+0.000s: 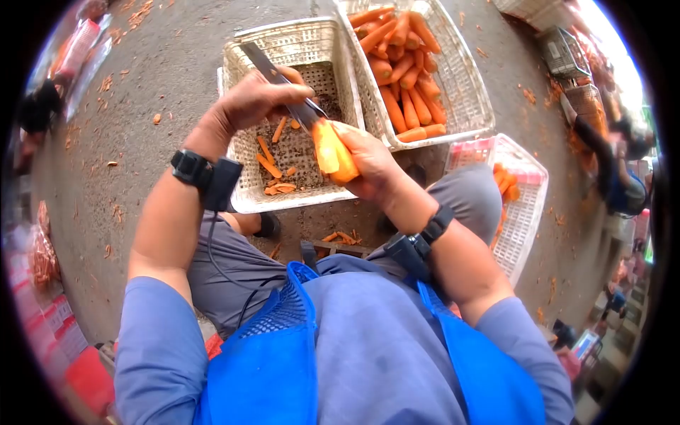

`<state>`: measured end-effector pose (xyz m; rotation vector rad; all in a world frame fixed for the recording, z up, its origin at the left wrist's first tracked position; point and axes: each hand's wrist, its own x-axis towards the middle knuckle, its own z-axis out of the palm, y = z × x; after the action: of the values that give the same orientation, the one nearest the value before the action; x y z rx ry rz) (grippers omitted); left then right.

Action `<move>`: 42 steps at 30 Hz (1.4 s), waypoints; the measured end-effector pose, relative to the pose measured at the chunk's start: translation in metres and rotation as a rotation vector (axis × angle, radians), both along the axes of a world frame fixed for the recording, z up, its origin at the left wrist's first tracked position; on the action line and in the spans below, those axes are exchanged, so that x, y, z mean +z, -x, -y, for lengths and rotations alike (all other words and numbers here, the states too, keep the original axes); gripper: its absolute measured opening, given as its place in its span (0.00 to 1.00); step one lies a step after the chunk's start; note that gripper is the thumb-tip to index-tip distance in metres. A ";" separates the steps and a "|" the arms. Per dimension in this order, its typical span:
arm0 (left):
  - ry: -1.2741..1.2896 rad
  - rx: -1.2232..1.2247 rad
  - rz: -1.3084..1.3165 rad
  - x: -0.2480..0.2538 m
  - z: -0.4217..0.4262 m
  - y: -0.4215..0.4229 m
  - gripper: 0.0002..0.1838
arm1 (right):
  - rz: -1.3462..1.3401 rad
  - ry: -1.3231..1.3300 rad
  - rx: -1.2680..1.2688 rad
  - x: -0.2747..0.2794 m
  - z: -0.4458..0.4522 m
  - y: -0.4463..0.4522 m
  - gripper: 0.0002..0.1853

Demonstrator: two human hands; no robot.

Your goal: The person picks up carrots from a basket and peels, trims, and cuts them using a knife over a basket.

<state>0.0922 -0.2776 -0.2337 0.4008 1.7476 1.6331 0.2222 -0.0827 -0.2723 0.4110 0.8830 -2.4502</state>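
Note:
My left hand [258,99] is closed around a long, flat metal peeler [263,64], whose lower end lies against the carrot. A bright strip near that end looks like a raised blade edge. In my right hand [368,159] is a thick orange carrot [334,157], its paler end towards the peeler. Both hands are above a white plastic basket [237,166] with carrot peelings [269,166] scattered on its dirty bottom. Part of the carrot is hidden by my right fingers.
Beside it, another white basket [467,92] holds many whole carrots [411,71]. A third basket [520,234] with orange pieces stands by my right knee. Peelings [343,237] litter the ground near my feet. A person [623,177] and more crates [564,53] are at the far right.

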 end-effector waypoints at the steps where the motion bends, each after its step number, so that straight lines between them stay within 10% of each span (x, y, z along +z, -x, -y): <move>1: 0.033 0.057 -0.028 -0.017 0.013 0.017 0.12 | 0.021 -0.017 -0.001 -0.001 0.001 -0.001 0.19; 10: 0.245 0.285 -0.289 -0.011 0.023 0.029 0.11 | 0.097 0.018 -0.051 0.002 -0.018 0.002 0.19; 20: -0.007 -0.291 -0.102 0.023 -0.037 -0.053 0.10 | -0.088 0.053 -0.011 0.002 -0.005 0.004 0.20; 36: 0.244 0.368 -0.347 -0.026 0.011 0.023 0.13 | 0.135 0.092 0.055 -0.001 -0.015 0.000 0.21; 42: 0.060 0.150 -0.234 -0.022 -0.038 -0.028 0.16 | 0.088 0.175 0.098 -0.001 -0.012 0.000 0.21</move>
<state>0.1203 -0.2396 -0.2560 0.4565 2.0386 1.6881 0.2221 -0.0709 -0.2730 0.3988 0.6309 -2.3758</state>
